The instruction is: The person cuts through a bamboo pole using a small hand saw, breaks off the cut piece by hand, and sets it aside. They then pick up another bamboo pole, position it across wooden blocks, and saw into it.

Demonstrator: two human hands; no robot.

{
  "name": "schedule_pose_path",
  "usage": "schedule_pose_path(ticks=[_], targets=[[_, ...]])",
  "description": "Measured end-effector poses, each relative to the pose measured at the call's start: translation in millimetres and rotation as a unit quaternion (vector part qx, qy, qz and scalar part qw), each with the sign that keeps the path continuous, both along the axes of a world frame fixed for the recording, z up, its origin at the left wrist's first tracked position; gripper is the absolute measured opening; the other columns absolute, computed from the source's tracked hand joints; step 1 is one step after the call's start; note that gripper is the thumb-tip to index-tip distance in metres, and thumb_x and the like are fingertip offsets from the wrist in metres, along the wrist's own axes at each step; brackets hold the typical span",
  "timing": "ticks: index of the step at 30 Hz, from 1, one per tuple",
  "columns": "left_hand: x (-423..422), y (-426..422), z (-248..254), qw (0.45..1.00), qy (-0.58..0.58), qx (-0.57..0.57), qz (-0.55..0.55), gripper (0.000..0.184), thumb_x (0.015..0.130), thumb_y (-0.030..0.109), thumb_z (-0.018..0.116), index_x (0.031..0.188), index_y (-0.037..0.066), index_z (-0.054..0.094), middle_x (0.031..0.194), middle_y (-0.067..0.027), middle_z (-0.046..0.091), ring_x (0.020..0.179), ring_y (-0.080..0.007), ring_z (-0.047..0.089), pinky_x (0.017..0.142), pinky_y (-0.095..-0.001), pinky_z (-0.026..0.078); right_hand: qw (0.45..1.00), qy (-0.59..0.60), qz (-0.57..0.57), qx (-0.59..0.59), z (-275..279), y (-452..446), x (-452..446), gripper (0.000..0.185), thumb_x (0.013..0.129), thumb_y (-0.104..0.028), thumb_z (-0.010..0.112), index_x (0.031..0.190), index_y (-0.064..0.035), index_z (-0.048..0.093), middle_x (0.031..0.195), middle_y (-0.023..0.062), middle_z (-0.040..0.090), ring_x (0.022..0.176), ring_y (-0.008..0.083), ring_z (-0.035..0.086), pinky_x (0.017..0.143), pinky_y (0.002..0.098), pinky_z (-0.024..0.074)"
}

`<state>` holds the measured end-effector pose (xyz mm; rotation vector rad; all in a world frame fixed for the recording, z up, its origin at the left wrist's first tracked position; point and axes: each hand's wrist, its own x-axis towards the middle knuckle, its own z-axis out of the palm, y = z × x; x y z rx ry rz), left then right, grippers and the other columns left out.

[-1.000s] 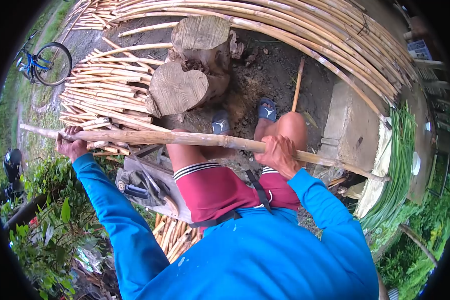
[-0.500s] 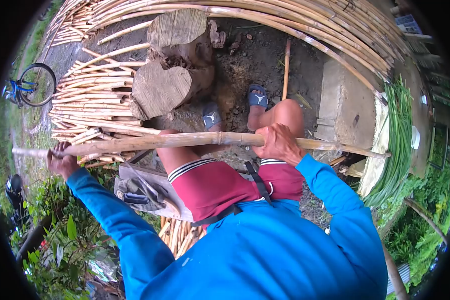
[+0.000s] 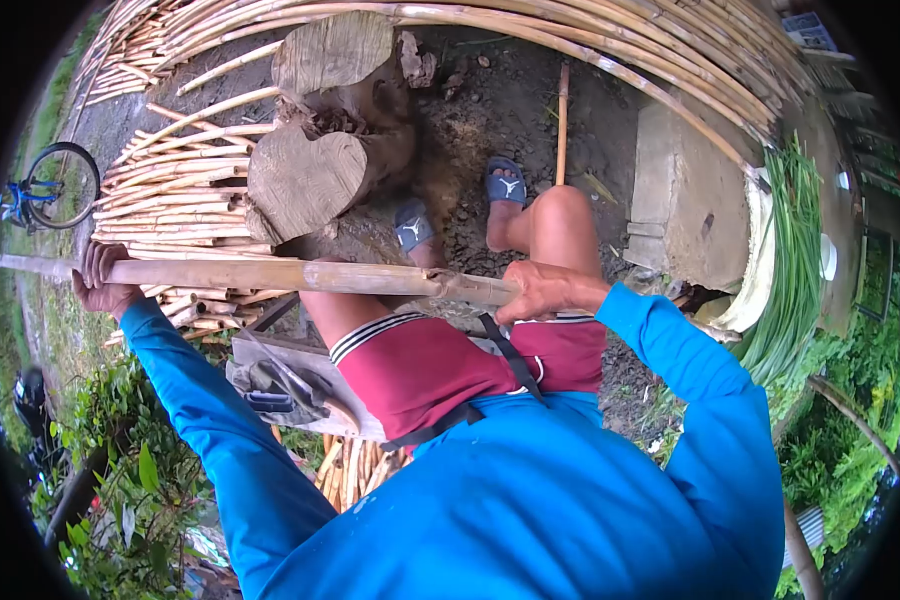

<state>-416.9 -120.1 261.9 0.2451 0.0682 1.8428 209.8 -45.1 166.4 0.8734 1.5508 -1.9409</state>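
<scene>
A long pale bamboo pole [image 3: 300, 274] lies across above my thighs, nearly level. My left hand [image 3: 106, 280] is wrapped round it near its left end, which sticks out past the fingers. Farther right, my right hand [image 3: 542, 292] grips the pole beyond a rough, dark node. Most of the pole right of that hand is hidden by the hand and sleeve; a thin tip shows near the white sack. Below the pole, a bench [image 3: 315, 370] beside my left thigh bears a grey cloth bundle and a curved-handled blade [image 3: 288, 372].
Two cut stumps [image 3: 305, 185] stand ahead of my feet. Cut bamboo pieces [image 3: 190, 195] are stacked at left, and long poles [image 3: 610, 55] arch across the top. At right are a concrete block [image 3: 685, 200] and green leaf strips [image 3: 792, 260]. A bicycle [image 3: 60, 190] stands far left.
The pole has shifted and turned in my hands, with a rough node now showing left of my right hand. My left hand has moved slightly left and up. The whole view has shifted too.
</scene>
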Motion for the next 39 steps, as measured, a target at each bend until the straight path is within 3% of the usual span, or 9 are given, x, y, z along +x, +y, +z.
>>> schedule_pose_path(ticks=[4,7,11,17,20,30,34,38,39], targets=[[-36.1,-14.0,-42.3,0.991,0.054,-0.106,0.055,0.022,0.066,0.008,0.063,0.073,0.008,0.042,0.059,0.0025,0.04,0.045,-0.0108,0.038,0.05,-0.0253,0.036,0.961,0.049,-0.004,0.272,-0.2,-21.4,-3.4,0.032,0.071,-0.027,0.07,0.072,0.0039,0.066,0.063,0.0194,0.063,0.059,0.033,0.063,0.062,0.0424,0.0515],[-52.0,17.8,35.8,0.966,0.146,-0.148,0.152,0.017,0.066,0.011,0.054,0.077,0.003,0.044,0.056,0.0018,0.04,0.038,-0.0087,0.037,0.041,-0.0229,0.036,0.908,-0.007,-0.03,0.418,5.0,-32.7,2.2,0.035,0.068,-0.031,0.072,0.075,0.0032,0.071,0.073,0.0258,0.067,0.073,0.0411,0.068,0.075,0.0459,0.0565],[-2.3,55.2,135.0,0.98,0.161,-0.08,0.088,0.016,0.069,0.01,0.05,0.063,0.012,0.035,0.05,0.0004,0.036,0.034,-0.0099,0.035,0.041,-0.0228,0.032,0.873,0.043,-0.082,0.48,11.4,-21.0,1.7,0.026,0.069,-0.026,0.076,0.074,-0.0003,0.073,0.071,0.0227,0.067,0.067,0.0392,0.067,0.07,0.0447,0.0556],[9.4,31.4,190.2,0.971,0.234,-0.034,0.029,0.023,0.076,0.02,0.046,0.058,0.013,0.034,0.05,-0.0007,0.037,0.033,-0.0104,0.036,0.04,-0.0229,0.034,0.862,0.067,-0.071,0.498,8.9,-21.5,9.1,0.026,0.068,-0.029,0.073,0.075,-0.004,0.074,0.067,0.0204,0.066,0.067,0.0386,0.067,0.07,0.0452,0.0558],[23.7,27.1,173.1,0.978,0.203,0.025,0.039,0.024,0.075,0.016,0.047,0.056,0.016,0.033,0.05,-0.0005,0.036,0.033,-0.0101,0.035,0.038,-0.0233,0.034,0.87,0.099,-0.071,0.477,2.7,-17.5,20.9,0.026,0.068,-0.029,0.073,0.075,-0.0048,0.073,0.068,0.0203,0.067,0.066,0.0382,0.067,0.069,0.0441,0.0556],[-62.2,-19.9,3.0,0.966,0.124,-0.196,0.113,0.013,0.074,0.011,0.057,0.073,0.008,0.045,0.062,-0.0004,0.041,0.052,-0.0139,0.043,0.053,-0.0317,0.036,0.933,0.186,-0.076,0.299,-14.2,-8.8,22.5,0.021,0.075,-0.02,0.073,0.079,0.0001,0.068,0.07,0.0163,0.067,0.061,0.0261,0.066,0.06,0.0377,0.0495],[-12.9,-0.4,-8.7,0.834,0.295,-0.367,0.288,0.031,0.078,0.031,0.063,0.097,0.006,0.059,0.076,-0.008,0.056,0.069,-0.0232,0.057,0.065,-0.0355,0.048,0.907,0.147,-0.055,0.391,-1.5,-5.6,14.6,0.028,0.08,-0.029,0.074,0.079,-0.0009,0.069,0.07,0.0179,0.067,0.064,0.0322,0.066,0.064,0.0409,0.0506],[59.5,10.4,8.1,0.628,0.482,-0.592,0.149,0.076,0.083,0.081,0.043,0.105,0.01,0.06,0.081,-0.0059,0.061,0.074,-0.0212,0.061,0.066,-0.0358,0.05,0.893,0.028,-0.021,0.449,-7.3,-7.4,20.6,0.034,0.077,-0.035,0.069,0.078,-0.0017,0.072,0.07,0.0232,0.066,0.069,0.0388,0.067,0.069,0.046,0.0529],[73.3,4.4,4.9,0.644,0.494,-0.563,0.154,0.079,0.084,0.083,0.037,0.105,0.01,0.06,0.08,-0.0053,0.06,0.072,-0.0195,0.06,0.063,-0.0348,0.049,0.889,0.015,0.001,0.459,-12.2,-2.9,18.4,0.035,0.077,-0.036,0.069,0.076,-0.0012,0.071,0.071,0.0247,0.066,0.069,0.0395,0.067,0.07,0.0474,0.0527]])
